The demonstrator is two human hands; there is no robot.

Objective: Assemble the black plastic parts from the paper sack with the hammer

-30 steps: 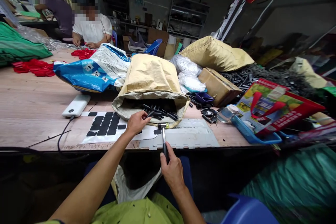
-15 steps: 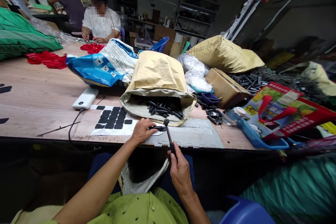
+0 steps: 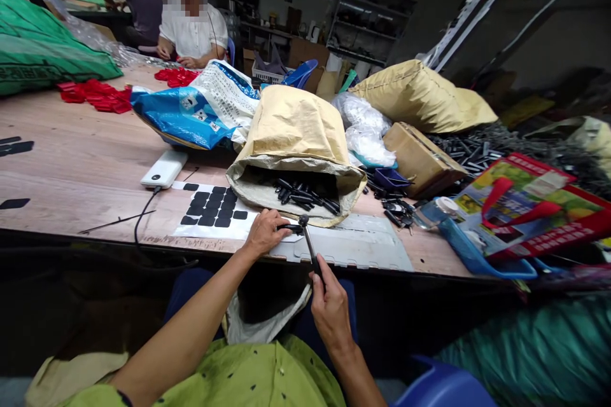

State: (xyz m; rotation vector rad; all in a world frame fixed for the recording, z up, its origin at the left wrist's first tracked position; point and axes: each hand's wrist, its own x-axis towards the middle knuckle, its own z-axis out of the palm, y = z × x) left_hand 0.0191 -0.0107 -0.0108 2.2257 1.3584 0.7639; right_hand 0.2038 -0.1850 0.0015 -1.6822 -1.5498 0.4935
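l hand [image 3: 266, 233] pinches blk part [image 3: 290, 227] by hammer [image 3: 308, 240] head, r hand [image 3: 329, 306] grips handle.

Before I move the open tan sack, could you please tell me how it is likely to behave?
The open tan sack should probably flex, as its sides are creased. Loose black pieces lie just inside its mouth, so tipping it forward might spill them.

Black piece [image 3: 289, 227] moved from sack [image 3: 298, 127] mouth, now at hammer [image 3: 310, 245]
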